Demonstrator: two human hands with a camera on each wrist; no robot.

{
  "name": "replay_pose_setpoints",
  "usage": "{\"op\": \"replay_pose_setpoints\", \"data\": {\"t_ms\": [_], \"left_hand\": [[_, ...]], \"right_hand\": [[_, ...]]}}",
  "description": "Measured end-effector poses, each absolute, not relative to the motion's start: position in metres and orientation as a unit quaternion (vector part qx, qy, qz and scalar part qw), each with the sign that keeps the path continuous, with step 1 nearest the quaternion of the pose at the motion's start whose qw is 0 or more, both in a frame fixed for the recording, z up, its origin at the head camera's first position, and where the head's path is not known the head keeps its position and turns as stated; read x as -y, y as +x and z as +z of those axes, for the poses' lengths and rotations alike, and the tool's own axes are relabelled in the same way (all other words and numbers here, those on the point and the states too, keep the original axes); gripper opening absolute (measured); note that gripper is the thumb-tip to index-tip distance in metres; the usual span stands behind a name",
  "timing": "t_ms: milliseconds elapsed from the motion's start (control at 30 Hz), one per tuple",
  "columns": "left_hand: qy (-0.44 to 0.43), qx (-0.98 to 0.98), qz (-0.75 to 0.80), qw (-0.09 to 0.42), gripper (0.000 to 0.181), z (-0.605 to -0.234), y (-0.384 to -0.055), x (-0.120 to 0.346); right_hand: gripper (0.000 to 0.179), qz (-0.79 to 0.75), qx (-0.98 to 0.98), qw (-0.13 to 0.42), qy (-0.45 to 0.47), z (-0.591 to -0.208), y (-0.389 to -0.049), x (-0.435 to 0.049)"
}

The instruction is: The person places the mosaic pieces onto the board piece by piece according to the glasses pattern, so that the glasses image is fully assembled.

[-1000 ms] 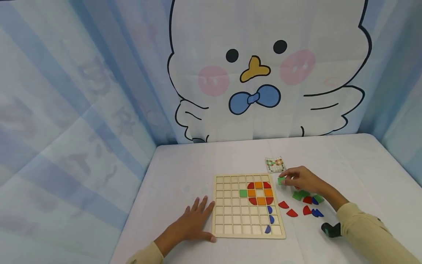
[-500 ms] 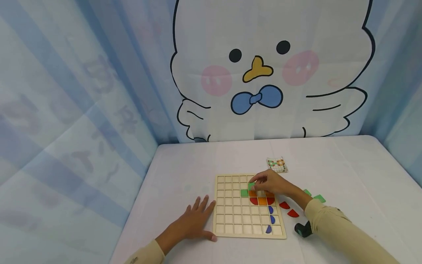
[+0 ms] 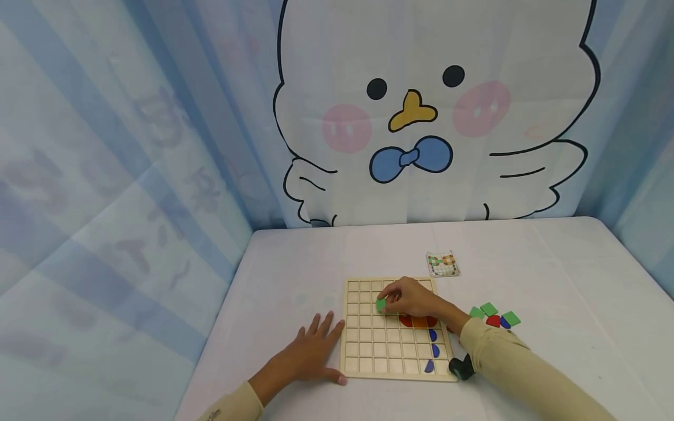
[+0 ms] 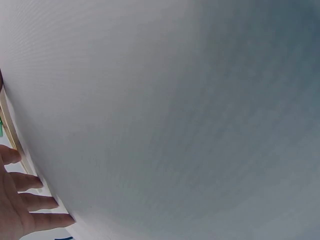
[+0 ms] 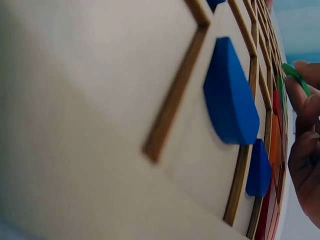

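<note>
In the head view, nearest is the left hand (image 3: 312,352), its fingers spread beside the left edge of the wooden board (image 3: 379,352); a fingertip seems to touch this edge. Three blue pieces (image 3: 435,351) lie in the right part of the board, and farther in, orange pieces (image 3: 423,322) and red pieces (image 3: 405,321) are partly covered by the right hand (image 3: 409,297). This hand pinches a green square (image 3: 381,306) between thumb and finger, over the board. One second ago the square was outside the board, near the card; since then it has crossed the pattern to the left. I judge that the carrying is almost complete but the square is not yet laid; whether it touches a cell, I cannot tell. To the right, loose green squares (image 3: 489,309) lie on the table (image 3: 295,263). Beyond the board is the small picture card (image 3: 443,264), and behind everything, the curtain (image 3: 342,199).
</note>
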State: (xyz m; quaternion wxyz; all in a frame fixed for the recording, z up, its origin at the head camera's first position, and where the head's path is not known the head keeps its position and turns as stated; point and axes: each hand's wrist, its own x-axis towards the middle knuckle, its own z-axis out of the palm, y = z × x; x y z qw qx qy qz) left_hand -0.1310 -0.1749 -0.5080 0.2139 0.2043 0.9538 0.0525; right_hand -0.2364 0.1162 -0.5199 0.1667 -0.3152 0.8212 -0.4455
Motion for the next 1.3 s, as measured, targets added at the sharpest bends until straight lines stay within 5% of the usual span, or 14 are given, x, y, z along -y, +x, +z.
{"op": "replay_pose_setpoints", "data": {"t_ms": [1300], "left_hand": [[0.201,-0.955,0.047,0.215,0.116,-0.501,-0.128,0.172]], "right_hand": [[0.019,-0.308,-0.887,0.118,-0.324,-0.509,-0.232,-0.099]]}}
